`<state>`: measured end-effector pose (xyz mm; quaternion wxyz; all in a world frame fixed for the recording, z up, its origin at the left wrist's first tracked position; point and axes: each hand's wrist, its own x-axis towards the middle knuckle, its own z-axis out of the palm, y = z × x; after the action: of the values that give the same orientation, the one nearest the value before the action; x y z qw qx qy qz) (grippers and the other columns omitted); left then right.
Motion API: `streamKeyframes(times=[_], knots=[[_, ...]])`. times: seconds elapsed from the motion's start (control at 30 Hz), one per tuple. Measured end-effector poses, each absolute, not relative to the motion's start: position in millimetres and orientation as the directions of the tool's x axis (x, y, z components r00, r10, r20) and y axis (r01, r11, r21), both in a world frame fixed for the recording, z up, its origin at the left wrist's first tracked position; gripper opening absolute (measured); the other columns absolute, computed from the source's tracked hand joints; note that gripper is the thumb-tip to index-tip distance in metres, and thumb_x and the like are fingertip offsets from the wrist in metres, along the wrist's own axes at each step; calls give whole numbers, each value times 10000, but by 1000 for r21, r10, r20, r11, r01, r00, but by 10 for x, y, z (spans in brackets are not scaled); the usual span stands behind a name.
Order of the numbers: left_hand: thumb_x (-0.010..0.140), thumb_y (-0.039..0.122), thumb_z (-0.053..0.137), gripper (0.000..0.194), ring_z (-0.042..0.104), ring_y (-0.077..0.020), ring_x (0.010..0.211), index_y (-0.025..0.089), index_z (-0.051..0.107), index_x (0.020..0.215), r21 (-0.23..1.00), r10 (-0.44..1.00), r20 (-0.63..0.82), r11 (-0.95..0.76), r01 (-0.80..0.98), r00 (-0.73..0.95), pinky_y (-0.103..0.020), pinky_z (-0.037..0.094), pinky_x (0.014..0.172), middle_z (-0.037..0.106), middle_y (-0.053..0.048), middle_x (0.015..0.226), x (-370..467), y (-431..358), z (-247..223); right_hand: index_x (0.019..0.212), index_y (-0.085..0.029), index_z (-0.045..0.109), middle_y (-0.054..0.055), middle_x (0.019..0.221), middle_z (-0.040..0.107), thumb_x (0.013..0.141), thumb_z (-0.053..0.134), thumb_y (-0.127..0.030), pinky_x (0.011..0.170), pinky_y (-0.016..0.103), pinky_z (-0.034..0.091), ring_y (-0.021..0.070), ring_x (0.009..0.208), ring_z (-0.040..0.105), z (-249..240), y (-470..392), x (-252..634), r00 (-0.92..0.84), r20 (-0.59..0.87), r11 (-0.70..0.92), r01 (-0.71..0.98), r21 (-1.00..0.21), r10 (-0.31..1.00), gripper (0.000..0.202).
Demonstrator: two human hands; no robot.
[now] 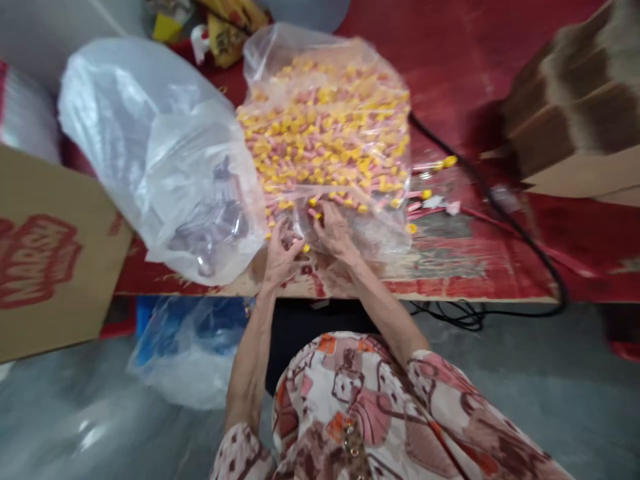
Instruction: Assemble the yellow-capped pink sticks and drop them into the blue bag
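A large clear plastic bag (385,233) lies on the worktable, filled with small pink pieces with yellow caps (325,153). At its near opening, my right hand (334,230) has its fingers bent around a pink-and-yellow piece (316,214). My left hand (281,255) is just to the left, by the bag's lower corner. Its thumb and fingers are curled around a small piece whose yellow cap (306,248) shows beside the thumb; blur hides the rest. Left of my hands lies a translucent white bag (150,147) with clear, purplish plastic items (215,223) at its mouth.
A few loose capped pieces (426,194) lie right of the bag. A black cable (520,230) curves over the red table (440,40) and its front edge. Cardboard boxes stand left (55,253) and right (565,107). Below hangs a plastic bag (190,367).
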<state>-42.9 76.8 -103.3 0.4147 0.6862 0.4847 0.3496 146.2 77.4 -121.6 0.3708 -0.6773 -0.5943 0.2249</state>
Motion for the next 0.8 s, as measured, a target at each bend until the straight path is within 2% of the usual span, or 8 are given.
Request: streamKeyframes(times=[0.13, 0.27, 0.33, 0.4, 0.53, 0.63, 0.73, 0.8], knots=[[1133, 507, 698, 420, 753, -167, 915, 234, 676, 1452, 881, 955, 138, -239, 409, 261, -310, 683, 891, 784, -49, 1115, -546, 654, -1088, 1293, -171, 727, 184, 1354, 732, 1166, 531, -164, 1110, 438, 592, 282, 1238, 701, -1510, 758, 1466, 201, 280, 87, 648, -757, 938, 233], [1223, 464, 568, 305, 775, -222, 1054, 229, 722, 1340, 690, 887, 283, -452, 565, 364, -385, 683, 1017, 789, -96, 1185, -512, 560, -1154, 1291, -189, 721, 172, 1321, 724, 1177, 494, -203, 1068, 415, 600, 269, 1197, 708, -1593, 738, 1498, 212, 312, 105, 650, -753, 926, 254], [1246, 417, 515, 305, 773, -260, 1178, 216, 724, 1339, 593, 831, 315, -549, 589, 459, -438, 667, 1095, 790, -127, 1238, -476, 556, -1180, 1280, -184, 721, 166, 1279, 732, 1211, 504, -282, 1056, 409, 597, 260, 1161, 713, -1582, 742, 1498, 228, 335, 126, 625, -771, 914, 249], [1248, 354, 497, 285, 770, -271, 1229, 207, 713, 1362, 549, 799, 312, -593, 590, 513, -452, 658, 1116, 788, -139, 1266, -463, 564, -1181, 1272, -196, 721, 155, 1247, 746, 1232, 522, -379, 1047, 415, 603, 260, 1127, 715, -1547, 737, 1480, 239, 371, 173, 583, -794, 897, 273], [1201, 227, 565, 217, 790, -248, 1151, 196, 673, 1386, 565, 819, 330, -570, 597, 470, -419, 673, 1069, 794, -136, 1255, -499, 502, -1138, 1237, -242, 731, 139, 1195, 773, 1248, 479, -550, 976, 426, 629, 264, 1037, 723, -1481, 709, 1402, 199, 410, 252, 534, -807, 890, 398], [1178, 150, 576, 241, 807, -246, 1128, 177, 652, 1406, 546, 866, 301, -500, 672, 400, -424, 686, 1057, 802, -144, 1245, -478, 368, -1121, 1145, -253, 760, 164, 1108, 779, 1232, 379, -741, 871, 442, 622, 269, 933, 724, -1479, 713, 1364, 185, 421, 270, 532, -803, 888, 625], [1197, 123, 481, 250, 846, -261, 1153, 123, 698, 1320, 482, 889, 231, -458, 747, 396, -426, 697, 1058, 809, -179, 1182, -374, 233, -1067, 993, -306, 772, 197, 991, 768, 1161, 296, -919, 748, 479, 582, 290, 839, 723, -1452, 678, 1399, 150, 422, 300, 499, -813, 894, 794], [1192, 110, 472, 276, 873, -261, 1145, 120, 745, 1225, 434, 890, 209, -456, 777, 405, -403, 712, 1012, 823, -188, 1135, -289, 159, -957, 906, -371, 766, 210, 937, 759, 1084, 373, -1004, 706, 543, 565, 329, 794, 714, -1386, 610, 1432, 138, 402, 307, 441, -843, 905, 766]])
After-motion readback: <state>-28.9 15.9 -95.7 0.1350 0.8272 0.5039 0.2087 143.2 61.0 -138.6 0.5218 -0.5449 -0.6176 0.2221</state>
